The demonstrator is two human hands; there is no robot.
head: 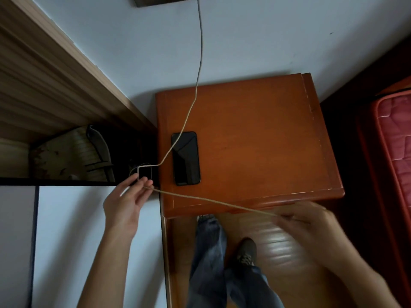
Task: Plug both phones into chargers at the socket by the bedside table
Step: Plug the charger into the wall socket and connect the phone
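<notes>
A black phone (185, 158) lies face up near the left edge of the orange wooden bedside table (255, 138). A pale charging cable (200, 54) hangs down the wall from the top of the view, crosses the phone's upper corner and bends off the table's left side. My left hand (126, 203) holds the cable between its fingertips beside the table's front left corner. From there the cable runs taut across the table's front edge to my right hand (304, 221), which pinches it and is blurred. No second phone is visible. The socket lies outside the view.
A wooden wardrobe or shelf (44, 85) stands on the left, with bags (73, 152) in the gap below it. A red mattress (393, 134) lies at the right edge. My legs and shoes (222, 258) stand on the wooden floor in front of the table.
</notes>
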